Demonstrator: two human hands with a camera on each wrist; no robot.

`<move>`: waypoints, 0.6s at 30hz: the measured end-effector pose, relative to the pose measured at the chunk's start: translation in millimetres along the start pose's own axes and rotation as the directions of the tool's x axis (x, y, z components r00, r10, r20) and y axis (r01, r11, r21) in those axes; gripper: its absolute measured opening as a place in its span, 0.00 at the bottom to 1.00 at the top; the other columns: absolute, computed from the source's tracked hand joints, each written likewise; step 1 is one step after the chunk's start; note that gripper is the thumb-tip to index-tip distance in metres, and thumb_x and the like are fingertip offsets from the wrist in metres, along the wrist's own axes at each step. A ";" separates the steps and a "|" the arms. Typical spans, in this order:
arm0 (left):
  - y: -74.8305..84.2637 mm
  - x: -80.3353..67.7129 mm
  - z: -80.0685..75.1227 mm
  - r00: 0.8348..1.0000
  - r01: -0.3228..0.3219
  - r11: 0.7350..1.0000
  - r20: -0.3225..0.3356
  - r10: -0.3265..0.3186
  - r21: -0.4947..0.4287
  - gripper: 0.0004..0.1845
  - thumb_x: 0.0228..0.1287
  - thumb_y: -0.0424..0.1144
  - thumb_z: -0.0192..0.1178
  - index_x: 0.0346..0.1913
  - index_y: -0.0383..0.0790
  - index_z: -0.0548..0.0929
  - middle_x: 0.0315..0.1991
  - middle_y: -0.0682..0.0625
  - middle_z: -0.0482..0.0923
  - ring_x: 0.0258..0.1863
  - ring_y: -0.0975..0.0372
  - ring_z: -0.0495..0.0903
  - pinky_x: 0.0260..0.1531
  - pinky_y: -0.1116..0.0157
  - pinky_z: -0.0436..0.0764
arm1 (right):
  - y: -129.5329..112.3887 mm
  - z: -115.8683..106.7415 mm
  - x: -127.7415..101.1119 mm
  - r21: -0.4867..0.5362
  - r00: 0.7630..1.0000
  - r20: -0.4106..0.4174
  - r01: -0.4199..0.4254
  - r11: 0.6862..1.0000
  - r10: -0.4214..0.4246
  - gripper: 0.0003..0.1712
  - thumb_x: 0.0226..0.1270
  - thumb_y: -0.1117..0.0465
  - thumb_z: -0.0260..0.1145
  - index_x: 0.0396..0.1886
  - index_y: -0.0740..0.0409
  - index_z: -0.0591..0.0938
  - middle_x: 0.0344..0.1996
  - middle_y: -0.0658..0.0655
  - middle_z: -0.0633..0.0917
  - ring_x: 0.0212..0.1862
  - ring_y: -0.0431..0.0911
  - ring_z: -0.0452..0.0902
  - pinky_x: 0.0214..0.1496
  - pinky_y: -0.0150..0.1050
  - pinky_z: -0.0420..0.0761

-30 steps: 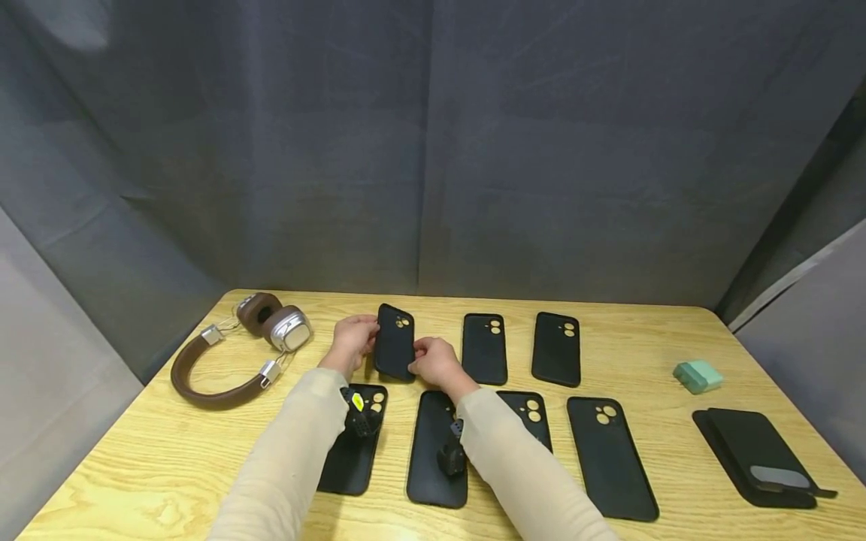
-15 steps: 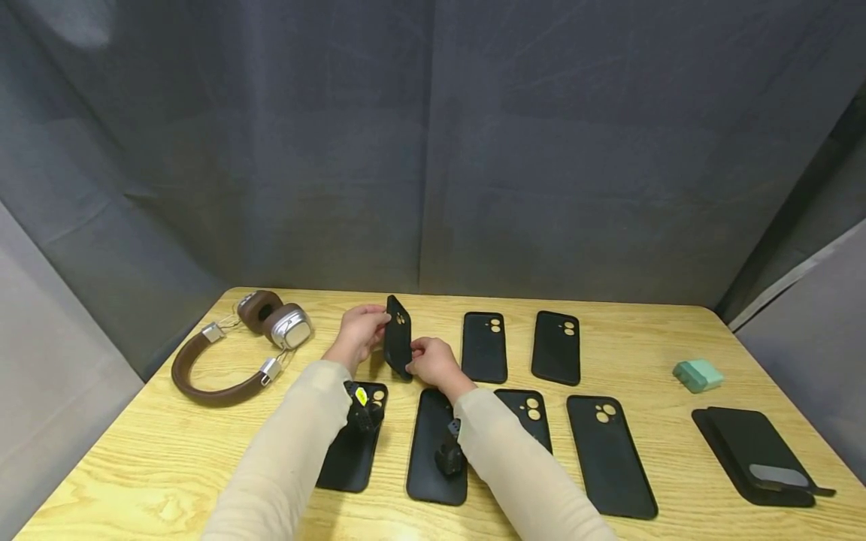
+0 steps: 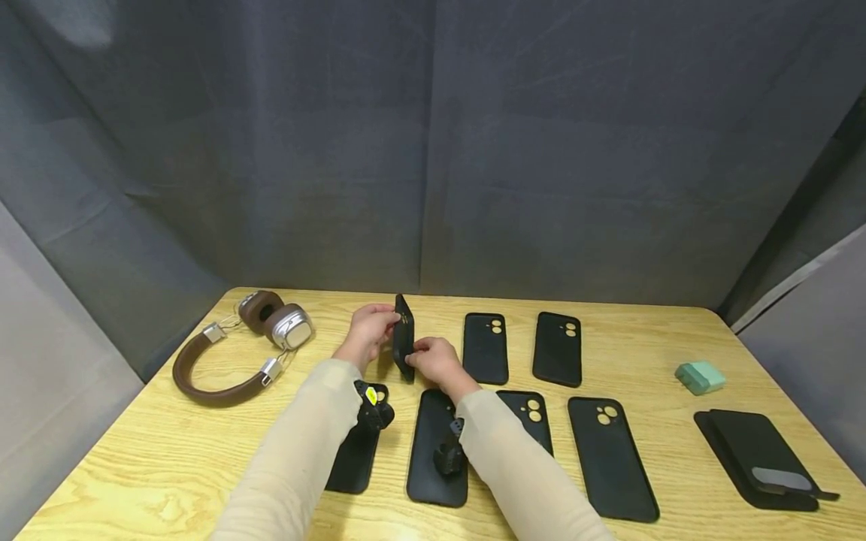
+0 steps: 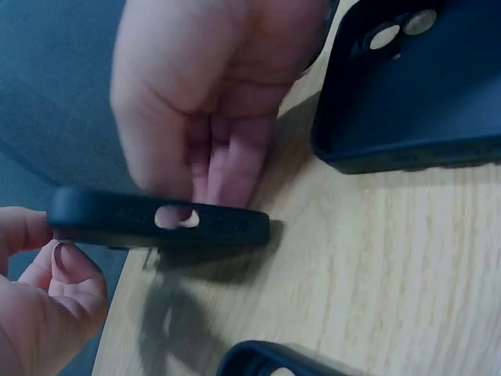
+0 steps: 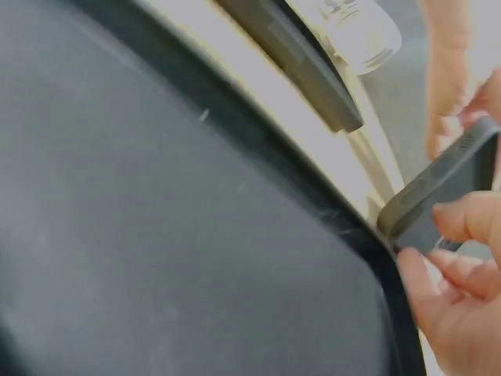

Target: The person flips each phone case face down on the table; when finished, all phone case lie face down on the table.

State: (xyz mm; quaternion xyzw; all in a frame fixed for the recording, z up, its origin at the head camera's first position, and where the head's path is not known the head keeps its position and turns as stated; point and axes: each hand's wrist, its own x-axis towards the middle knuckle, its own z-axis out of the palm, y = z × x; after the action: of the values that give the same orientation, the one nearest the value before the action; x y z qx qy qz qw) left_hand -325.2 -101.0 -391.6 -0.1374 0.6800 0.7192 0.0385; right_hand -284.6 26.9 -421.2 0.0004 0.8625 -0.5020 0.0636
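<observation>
- The left hand (image 3: 368, 330) holds the upper end of a black phone case (image 3: 404, 338), fingers curled behind it and thumb at its edge.
- The right hand (image 3: 433, 359) pinches the case's lower end between thumb and fingertips.
- The case stands on edge, lifted just above the wooden table (image 3: 649, 353), at the left end of the far row.
- Two more cases (image 3: 485, 348) lie flat to its right; four cases (image 3: 609, 454) lie in the near row, partly under the sleeves.
- Brown headphones (image 3: 233, 349) lie at the far left.
- A mint-green box (image 3: 700, 376) and a dark wallet case (image 3: 758, 458) sit at the right, well apart.
</observation>
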 end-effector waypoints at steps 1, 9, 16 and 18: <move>-1.2 0.5 0.0 1.000 0.004 1.000 -0.003 -0.004 0.006 0.14 0.59 0.26 0.55 0.49 0.29 0.76 0.31 0.49 0.74 0.29 0.63 0.73 0.24 0.74 0.71 | -0.4 -1.2 -0.8 0.032 1.000 -0.012 -0.019 0.999 0.020 0.20 0.58 0.63 0.64 0.50 0.67 0.79 0.45 0.62 0.81 0.44 0.50 0.77 0.43 0.39 0.76; -13.9 2.4 -6.8 0.997 0.078 0.997 -0.004 -0.078 -0.023 0.16 0.61 0.28 0.54 0.52 0.28 0.75 0.41 0.44 0.77 0.35 0.62 0.75 0.37 0.69 0.74 | -4.0 -8.0 -2.7 0.163 0.994 -0.006 -0.108 0.981 0.111 0.22 0.58 0.65 0.63 0.52 0.69 0.76 0.47 0.64 0.79 0.45 0.51 0.76 0.44 0.41 0.76; -5.4 -3.6 5.3 0.996 0.025 0.999 0.083 -0.029 0.047 0.14 0.61 0.30 0.56 0.48 0.27 0.77 0.35 0.44 0.81 0.29 0.64 0.77 0.29 0.71 0.75 | -2.1 -8.0 -3.4 0.235 0.989 0.011 -0.146 0.961 0.148 0.23 0.58 0.67 0.64 0.54 0.70 0.74 0.50 0.66 0.77 0.52 0.54 0.74 0.52 0.45 0.75; -2.9 -7.0 9.8 0.994 0.015 0.998 0.105 -0.021 0.064 0.12 0.60 0.30 0.57 0.45 0.26 0.78 0.27 0.48 0.79 0.23 0.66 0.75 0.24 0.73 0.74 | -1.1 -7.5 -3.3 0.249 0.987 0.019 -0.157 0.956 0.158 0.24 0.58 0.67 0.64 0.54 0.70 0.74 0.50 0.65 0.78 0.52 0.54 0.74 0.53 0.45 0.74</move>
State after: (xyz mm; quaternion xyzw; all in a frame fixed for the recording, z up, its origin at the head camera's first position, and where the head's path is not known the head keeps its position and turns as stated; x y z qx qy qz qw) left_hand -319.3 -90.2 -392.3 -0.1041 0.6981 0.7033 0.0852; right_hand -282.2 33.1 -416.2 0.0774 0.7899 -0.5997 0.1021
